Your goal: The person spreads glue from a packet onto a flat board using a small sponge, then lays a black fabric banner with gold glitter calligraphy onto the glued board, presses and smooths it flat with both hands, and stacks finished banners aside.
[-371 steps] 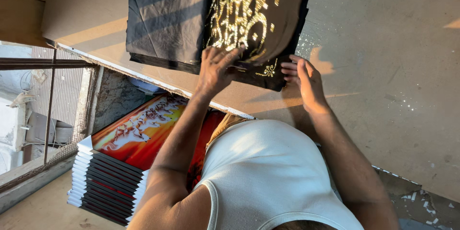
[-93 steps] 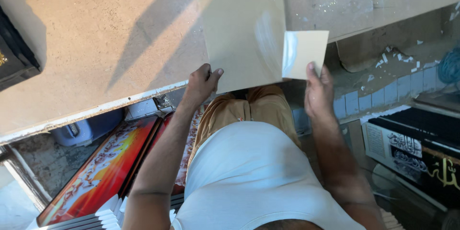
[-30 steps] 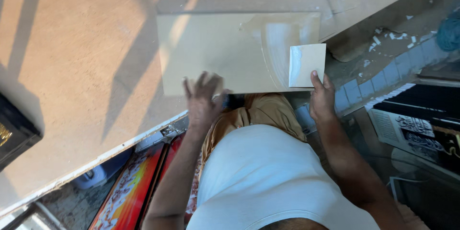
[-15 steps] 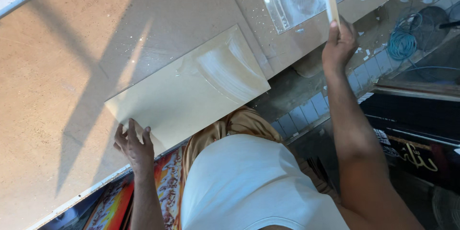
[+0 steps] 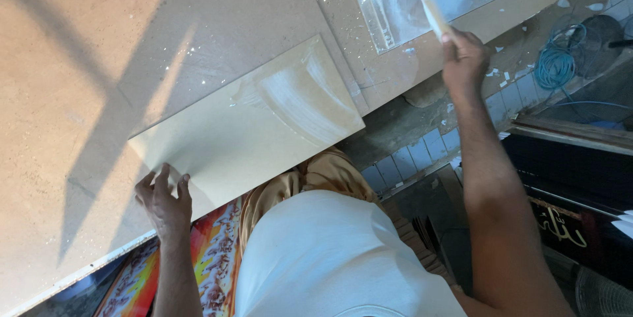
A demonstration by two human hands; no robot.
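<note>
A pale cream rectangular board [image 5: 244,126] is lying flat and skewed on the tabletop, smeared white at one end; a small cream spreader card [image 5: 436,19] is tilting above a clear sheet

The person wears a white sleeveless top, rounded over the torso, its armholes cut wide so both shoulders stay uncovered. Below it shows a fold of golden-tan, slightly shiny cloth at the waist. Both arms are bare from shoulder to wrist. The left hand [image 5: 163,199] and the right hand [image 5: 466,60] carry no gloves, rings or watch.
</note>
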